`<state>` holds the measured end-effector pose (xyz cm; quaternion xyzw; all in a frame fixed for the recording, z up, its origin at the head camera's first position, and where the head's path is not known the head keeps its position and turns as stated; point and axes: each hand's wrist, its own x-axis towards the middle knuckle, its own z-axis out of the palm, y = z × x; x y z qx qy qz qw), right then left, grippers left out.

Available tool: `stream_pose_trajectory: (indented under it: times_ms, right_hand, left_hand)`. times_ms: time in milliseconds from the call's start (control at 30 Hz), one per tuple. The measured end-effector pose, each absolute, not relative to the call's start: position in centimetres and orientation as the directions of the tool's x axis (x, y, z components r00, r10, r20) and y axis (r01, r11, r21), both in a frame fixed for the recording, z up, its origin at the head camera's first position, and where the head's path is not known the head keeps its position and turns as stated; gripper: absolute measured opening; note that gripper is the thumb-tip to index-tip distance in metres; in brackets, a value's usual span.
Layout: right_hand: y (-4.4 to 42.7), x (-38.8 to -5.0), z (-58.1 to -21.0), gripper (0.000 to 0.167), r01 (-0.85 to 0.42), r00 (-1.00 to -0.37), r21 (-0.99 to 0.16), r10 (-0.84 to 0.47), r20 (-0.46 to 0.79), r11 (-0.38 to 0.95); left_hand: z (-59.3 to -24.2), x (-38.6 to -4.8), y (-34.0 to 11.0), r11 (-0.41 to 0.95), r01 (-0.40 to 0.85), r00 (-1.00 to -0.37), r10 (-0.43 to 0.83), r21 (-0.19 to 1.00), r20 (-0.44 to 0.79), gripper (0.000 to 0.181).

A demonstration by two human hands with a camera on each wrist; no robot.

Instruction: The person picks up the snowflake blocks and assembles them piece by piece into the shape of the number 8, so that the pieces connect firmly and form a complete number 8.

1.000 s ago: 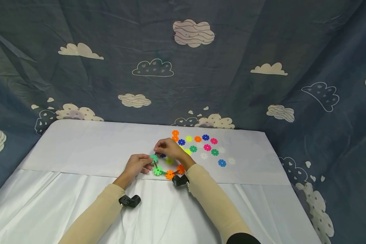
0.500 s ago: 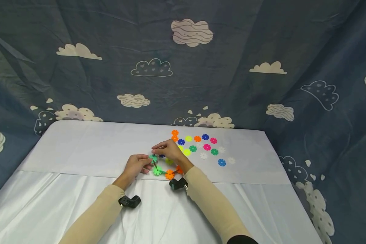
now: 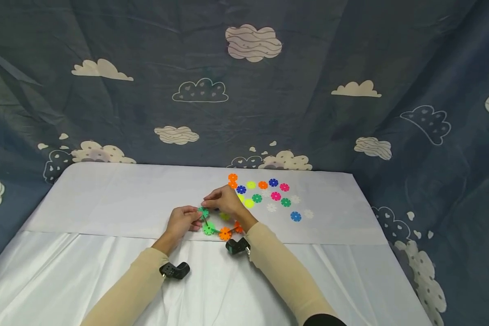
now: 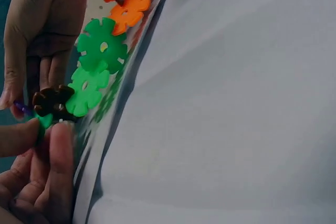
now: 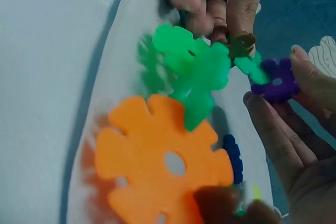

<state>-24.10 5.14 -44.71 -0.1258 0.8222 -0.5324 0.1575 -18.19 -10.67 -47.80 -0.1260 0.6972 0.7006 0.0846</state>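
Your right hand (image 3: 225, 200) pinches the purple disc (image 5: 286, 88) just past the green disc (image 5: 252, 69) ending the chain (image 4: 94, 59). Your left hand (image 3: 182, 220) grips that end, can't tell if they're slotted tbh.

In the head view, bare counter (image 3: 118, 199) gives a hand room across the left and at the far right. The centre is blocked: the left hand (image 3: 182, 220) and right hand (image 3: 224, 200) nearly meet over the chain of discs (image 3: 225, 233), a purple disc (image 5: 275, 81) between them. Loose discs (image 3: 275, 196) crowd the space right of centre. Sleeves (image 3: 289, 271) bar both lower flanks, with a gap at bottom centre; the curtain (image 3: 269, 117) closes the top.
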Motion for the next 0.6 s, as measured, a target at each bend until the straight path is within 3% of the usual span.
stream_pose_trajectory:
  times_ms: [267,600]
  right_hand:
    - [5.7,-24.4,-44.8,0.026,-0.047,-0.906,-0.893,-0.396,-0.151,0.448]
    - [5.5,-24.5,-44.8,0.014,-0.057,-0.895,-0.887,-0.417,-0.158,0.458]
  left_hand:
    - [-47.6,-18.4,-11.0,0.007,-0.34,-0.941,0.0,0.941,-0.34,0.031]
    - [-47.6,-18.6,-12.1,-0.018,-0.351,-0.93,0.126,0.936,-0.346,0.043]
